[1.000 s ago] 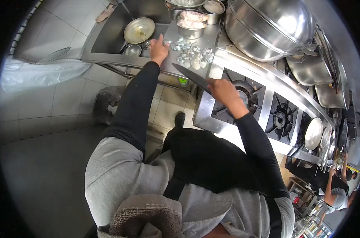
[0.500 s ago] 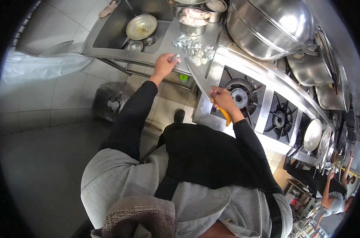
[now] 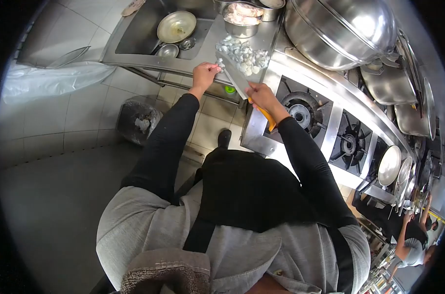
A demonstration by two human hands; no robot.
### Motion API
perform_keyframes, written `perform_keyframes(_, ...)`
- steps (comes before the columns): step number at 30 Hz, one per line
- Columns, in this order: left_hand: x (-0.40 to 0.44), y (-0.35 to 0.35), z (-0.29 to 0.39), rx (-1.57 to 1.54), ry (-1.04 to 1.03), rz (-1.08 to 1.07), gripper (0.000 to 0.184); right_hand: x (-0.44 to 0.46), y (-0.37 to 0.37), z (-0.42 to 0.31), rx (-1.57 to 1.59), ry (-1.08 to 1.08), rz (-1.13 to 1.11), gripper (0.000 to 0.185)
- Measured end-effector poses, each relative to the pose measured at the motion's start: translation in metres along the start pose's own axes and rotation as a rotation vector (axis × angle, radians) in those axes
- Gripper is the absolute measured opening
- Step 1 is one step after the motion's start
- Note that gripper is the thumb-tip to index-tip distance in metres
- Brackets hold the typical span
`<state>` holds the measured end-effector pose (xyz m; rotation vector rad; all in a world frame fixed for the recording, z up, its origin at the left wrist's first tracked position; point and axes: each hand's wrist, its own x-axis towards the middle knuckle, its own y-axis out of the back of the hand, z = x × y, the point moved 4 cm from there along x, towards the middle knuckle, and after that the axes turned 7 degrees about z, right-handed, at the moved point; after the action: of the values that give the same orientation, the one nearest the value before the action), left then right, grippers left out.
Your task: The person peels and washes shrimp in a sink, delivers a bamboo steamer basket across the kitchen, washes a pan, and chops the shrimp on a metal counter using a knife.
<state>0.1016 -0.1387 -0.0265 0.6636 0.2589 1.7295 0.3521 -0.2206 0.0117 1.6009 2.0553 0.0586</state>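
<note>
My right hand [image 3: 264, 97] is wrapped round the yellow handle of a large kitchen knife [image 3: 237, 80]. Its long blade points up and left, with the tip close to my left fingertips. My left hand [image 3: 205, 76] is closed in a pinch at the counter's front edge, holding a small greyish piece that looks like a raw shrimp [image 3: 220, 64]. Just beyond both hands, a loose pile of similar grey-white shrimp [image 3: 244, 54] lies on the steel counter [image 3: 206, 52]. The exact contact between blade and shrimp is too small to make out.
Left of the pile is a sink [image 3: 139, 41] holding a pan [image 3: 177, 27] and a small bowl [image 3: 168, 51]. A pot of pale meat [image 3: 242, 27] stands behind. On the right are gas burners [image 3: 299, 115] and a big steel pot [image 3: 337, 32]. Another person [image 3: 412, 247] is at far right.
My right hand has moved left and up with the knife, bringing the blade tip to the shrimp in my left fingers. My left hand has shifted only slightly.
</note>
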Motion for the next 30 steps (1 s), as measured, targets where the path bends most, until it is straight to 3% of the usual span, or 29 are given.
perform_keyframes(4,0.001,0.000,0.005,0.031,0.031,0.023,0.022,-0.022,0.002,0.005,0.004,-0.087,-0.011,0.042)
perform_keyframes(10,0.000,-0.004,-0.002,0.015,0.018,0.033,0.022,0.002,-0.005,-0.012,-0.132,0.023,-0.013,0.045)
perform_keyframes(13,0.001,-0.002,0.001,0.031,0.020,0.083,0.022,-0.010,-0.001,-0.018,-0.350,0.042,-0.005,0.045)
perform_keyframes(19,0.015,0.000,0.001,0.203,0.057,0.116,0.023,-0.023,0.031,-0.034,-0.737,0.290,-0.031,0.042)
perform_keyframes(23,0.036,0.001,-0.013,0.247,0.084,0.117,0.021,-0.037,0.047,-0.058,-0.854,0.356,-0.048,0.037)
perform_keyframes(27,0.064,-0.015,-0.019,0.286,0.214,-0.105,0.027,-0.049,0.064,-0.063,-0.993,0.299,0.010,0.031)
perform_keyframes(28,0.067,-0.033,-0.024,0.133,0.163,-0.229,0.027,-0.051,0.070,-0.065,-1.030,0.277,0.033,0.030)
perform_keyframes(30,0.062,-0.032,0.017,0.178,0.160,-0.152,0.023,-0.072,0.080,-0.086,-1.025,0.237,0.069,0.030)
